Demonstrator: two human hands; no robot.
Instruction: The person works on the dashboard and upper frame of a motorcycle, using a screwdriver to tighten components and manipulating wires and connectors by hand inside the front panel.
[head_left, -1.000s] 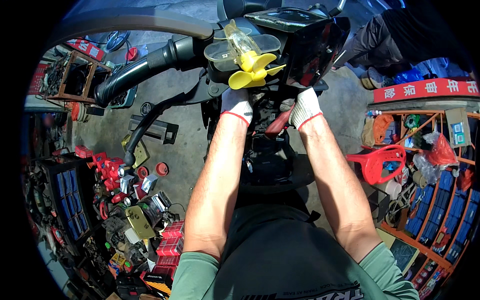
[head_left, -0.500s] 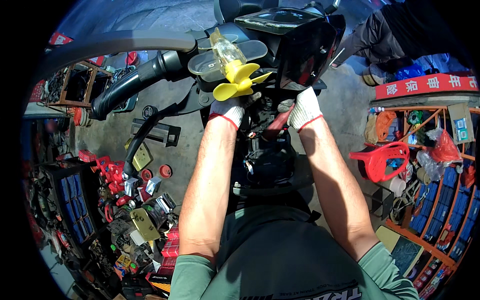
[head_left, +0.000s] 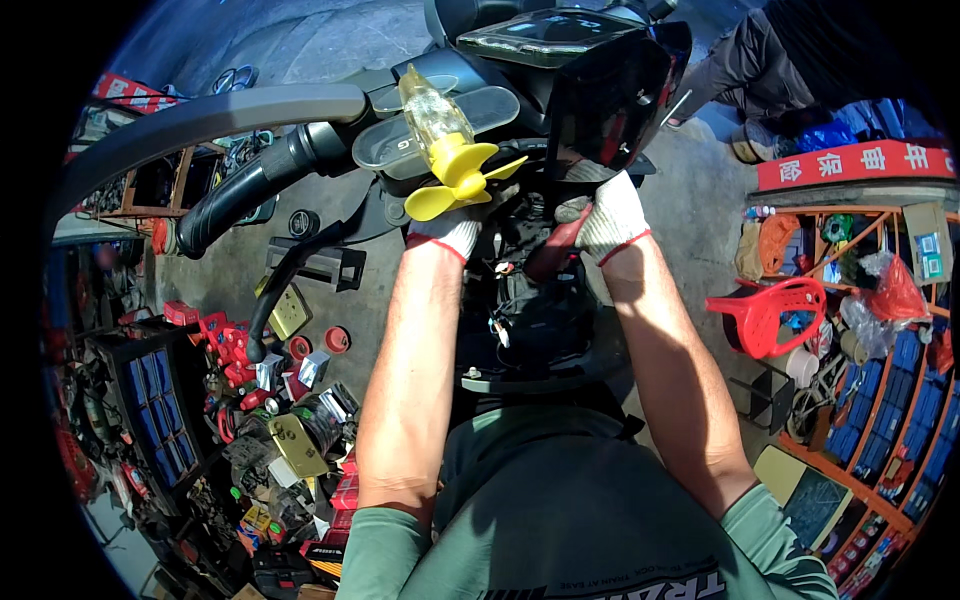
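In the opened front of a black scooter (head_left: 610, 105), both my hands work in white knitted gloves with red cuffs. My right hand (head_left: 612, 222) is closed around a tool with a dark red handle (head_left: 552, 256); the tool's kind cannot be made out. My left hand (head_left: 450, 230) reaches in at the other side, its fingers hidden behind a yellow propeller (head_left: 466, 178) on a clear body fixed near the handlebar. Dark wiring and small connectors (head_left: 503, 332) lie in the cavity between and below my hands.
The scooter's left handlebar grip (head_left: 235, 185) juts out at the left. Another person's leg (head_left: 745, 75) stands at far right. A red plastic chair (head_left: 770, 318) and orange shelves (head_left: 850, 470) are to the right. Parts and boxes litter the left floor, beside a black rack (head_left: 125, 400).
The propeller and handlebar have shifted slightly left in view. My left hand has moved a little left and lower in the picture; my right hand stays closed on the red-handled tool.
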